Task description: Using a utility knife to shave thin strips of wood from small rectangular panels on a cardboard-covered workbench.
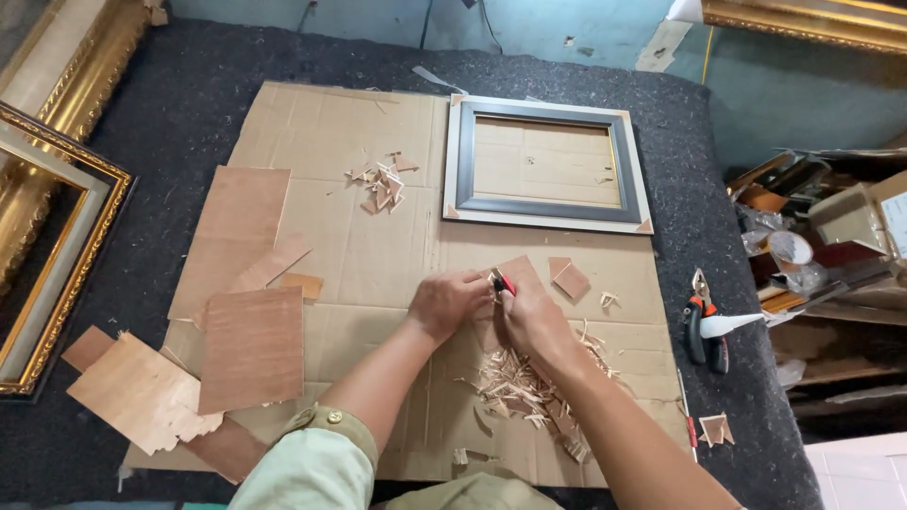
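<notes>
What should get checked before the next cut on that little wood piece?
1. Left hand steadies the thin wood piece: ok.
2. Right hand holds the red-handled cutter: ok.
3. Left hand's fingertips out of the blade's way: cannot tell, both hands meet at the cutter.
4. Cardboard sheet lies under the cutting spot: ok.
5. Wood shavings kept away from the work: not ok, they pile beside the right wrist.
6. Picture frame apart from the cutting: ok.
</notes>
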